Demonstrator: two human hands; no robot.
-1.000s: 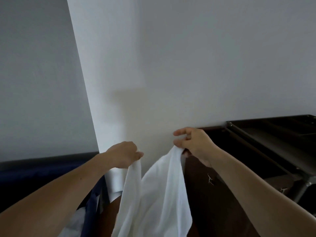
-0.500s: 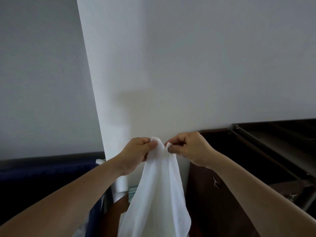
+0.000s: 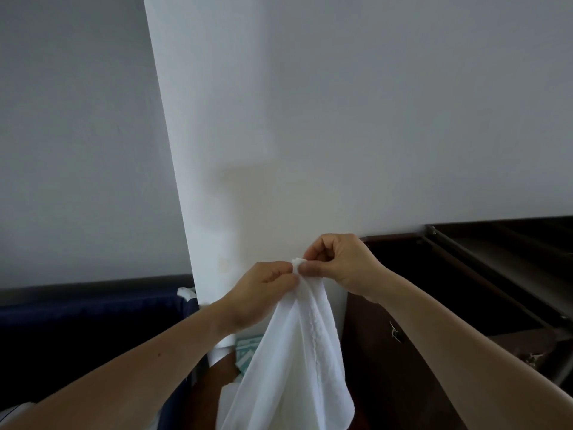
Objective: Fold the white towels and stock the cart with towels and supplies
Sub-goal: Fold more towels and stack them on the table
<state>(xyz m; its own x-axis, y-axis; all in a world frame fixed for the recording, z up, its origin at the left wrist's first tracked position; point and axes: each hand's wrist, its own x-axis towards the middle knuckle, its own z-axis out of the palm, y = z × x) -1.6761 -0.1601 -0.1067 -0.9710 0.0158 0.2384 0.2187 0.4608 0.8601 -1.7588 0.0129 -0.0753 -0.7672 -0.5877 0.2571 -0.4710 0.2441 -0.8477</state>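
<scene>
Far left, low down, there's a navy fabric bin (image 3: 93, 318). Next the left hand (image 3: 263, 290), fingers curled, pinching the top edge of the white towel (image 3: 291, 361). The towel hangs straight down from that pinch, long axis vertical, doubled over by the look of it, its lower part running off the bottom of the view. The right hand (image 3: 344, 265) is just beside the left, thumb and forefinger nipping the same bunched top corner. The dark cart (image 3: 496, 262) sits off to the right, so I'd guess the right hand is nearer for setting it down there.
</scene>
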